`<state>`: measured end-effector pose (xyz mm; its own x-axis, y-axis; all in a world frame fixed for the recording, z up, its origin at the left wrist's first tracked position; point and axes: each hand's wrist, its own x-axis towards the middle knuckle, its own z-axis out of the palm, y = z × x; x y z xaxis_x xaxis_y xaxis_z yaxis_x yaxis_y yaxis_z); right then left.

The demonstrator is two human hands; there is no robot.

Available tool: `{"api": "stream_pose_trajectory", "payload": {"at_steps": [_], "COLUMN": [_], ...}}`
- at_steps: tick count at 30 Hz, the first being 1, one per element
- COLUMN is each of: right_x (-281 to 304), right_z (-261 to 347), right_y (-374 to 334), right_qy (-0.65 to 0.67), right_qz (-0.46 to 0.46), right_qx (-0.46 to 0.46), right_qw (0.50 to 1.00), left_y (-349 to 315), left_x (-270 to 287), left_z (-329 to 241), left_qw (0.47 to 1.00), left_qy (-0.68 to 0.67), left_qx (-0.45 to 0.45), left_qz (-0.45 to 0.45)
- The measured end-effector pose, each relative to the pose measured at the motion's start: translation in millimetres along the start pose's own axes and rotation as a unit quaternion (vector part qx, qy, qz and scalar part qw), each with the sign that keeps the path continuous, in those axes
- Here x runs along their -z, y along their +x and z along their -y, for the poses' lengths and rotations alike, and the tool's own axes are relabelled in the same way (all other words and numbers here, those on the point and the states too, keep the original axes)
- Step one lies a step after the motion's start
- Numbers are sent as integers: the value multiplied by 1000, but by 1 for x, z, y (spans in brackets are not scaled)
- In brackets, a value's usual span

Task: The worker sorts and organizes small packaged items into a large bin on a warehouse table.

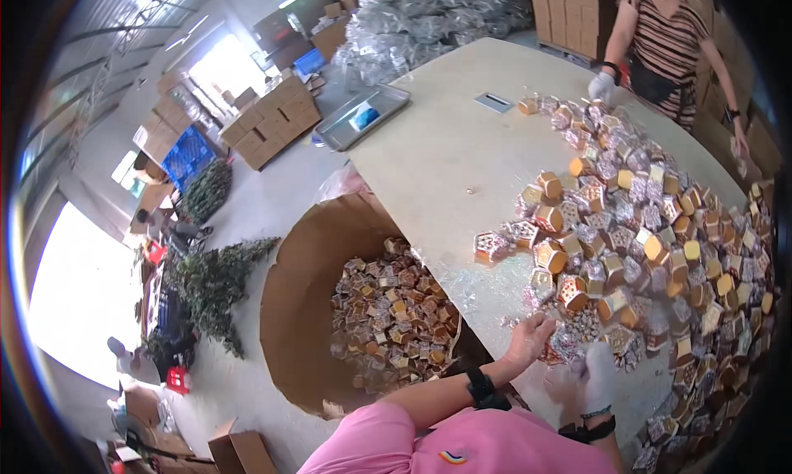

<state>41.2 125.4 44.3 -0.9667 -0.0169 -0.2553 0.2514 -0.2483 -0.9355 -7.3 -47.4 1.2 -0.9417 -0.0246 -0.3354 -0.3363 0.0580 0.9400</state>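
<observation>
While the bare left hand (528, 342) curls beside wrapped ornaments (572, 292), whether it pinches one I cannot tell; the gloved right hand (600, 379), blurred nearby, is equally unclear. Around them the ornaments cover much of the worktop (437, 119); left of it, a large brown box (301, 301) holds more.

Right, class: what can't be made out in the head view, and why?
All in the head view:
Right hand: blur hides whether it holds anything.
Left hand: its own fingers hide whether anything is pinched.
Brown bin: the heaped pieces inside cover its bottom.
Co-worker: the top edge cuts off part of the head.
Blue item on the tray: too small to identify.
</observation>
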Motion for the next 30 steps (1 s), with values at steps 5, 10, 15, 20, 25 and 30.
{"api": "stream_pose_trajectory", "payload": {"at_steps": [5, 10, 15, 20, 25, 30], "right_x": [11, 30, 38, 37, 24, 54], "right_z": [-9, -6, -11, -20, -5, -19], "right_y": [-6, -11, -18, -19, -2, 10], "right_qy": [52, 107, 62, 152, 287, -103], "right_qz": [16, 72, 91, 75, 66, 86], "right_qx": [-155, -218, -199, -194, -158, 118], "right_qw": [986, 967, 974, 966, 942, 984], "left_y": [-8, -19, -19, -20, -23, 8], "left_x": [-18, -31, -39, -45, -54, -1], "left_z": [-3, -1, 5, -6, -29, 48], "left_qw": [983, 978, 997, 987, 906, 990], "left_qy": [44, 73, 14, -136, -348, -112], "left_qx": [-178, -197, -71, 88, 234, 80], "left_qz": [-16, -17, -12, -16, -64, 13]}}
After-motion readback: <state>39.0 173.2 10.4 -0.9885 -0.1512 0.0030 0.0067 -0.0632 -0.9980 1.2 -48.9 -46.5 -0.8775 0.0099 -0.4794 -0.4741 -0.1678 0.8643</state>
